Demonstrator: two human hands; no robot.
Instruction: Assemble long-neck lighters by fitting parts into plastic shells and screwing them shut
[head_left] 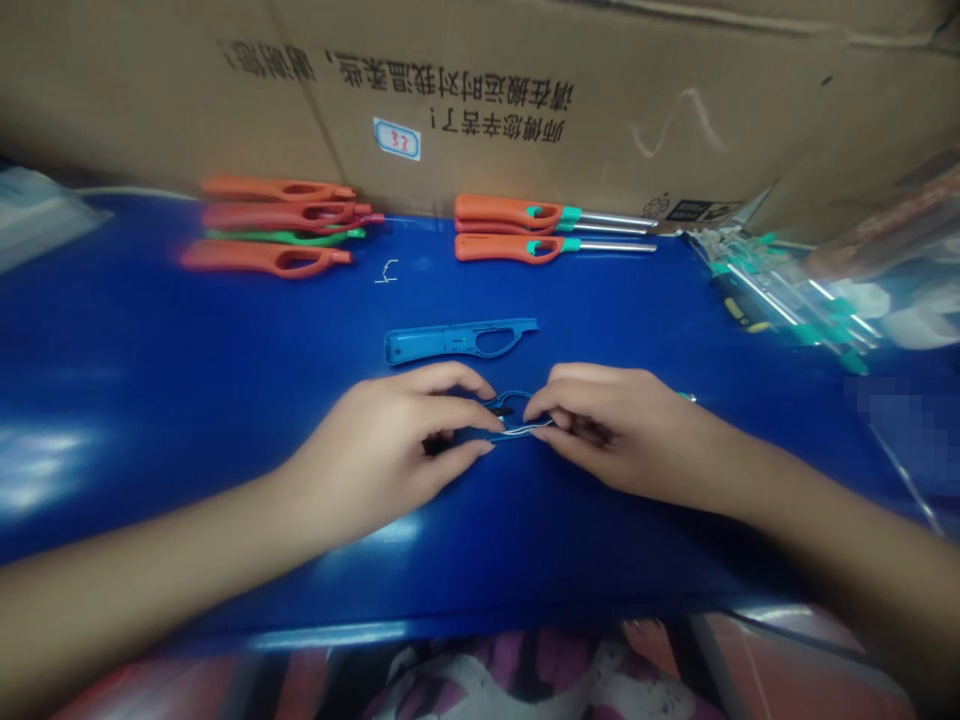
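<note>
My left hand (394,430) is closed around the handle end of a blue lighter shell half (516,396), hiding most of it. A small black part sits inside the shell beside my fingertips. Thin white wires (519,431) run along the shell between the two hands. My right hand (637,425) pinches those wires near the shell's front end, its fingertips close together. Just beyond my hands lies another blue lighter shell half (431,343), its hollow side up. Behind my right hand a small greenish tip peeks out.
Orange lighters with metal tubes (510,247) lie by the cardboard box (675,110). At the back left are several orange, red and green handles (255,257). Small bent wires (387,272) rest between them. A heap of metal tubes with green parts (795,295) is at right on the blue table (225,400).
</note>
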